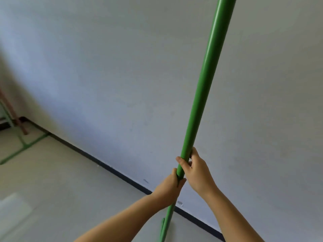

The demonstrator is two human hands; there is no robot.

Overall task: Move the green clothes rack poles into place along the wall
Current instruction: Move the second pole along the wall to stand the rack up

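A long green pole (202, 88) rises nearly upright in front of the white wall, from the bottom edge of the head view past the top edge. My left hand (169, 187) is wrapped around it low down. Just above, my right hand (194, 170) grips the same pole, thumb across its front. A second, thinner green pole piece (162, 229) shows beside its lower end near the floor. Both pole ends are out of view.
The white wall (122, 75) meets the pale floor (52, 189) at a dark baseboard (108, 169) running diagonally. In the far left corner more green rack bars (24, 147) lie on the floor beside a reddish pole (10, 110).
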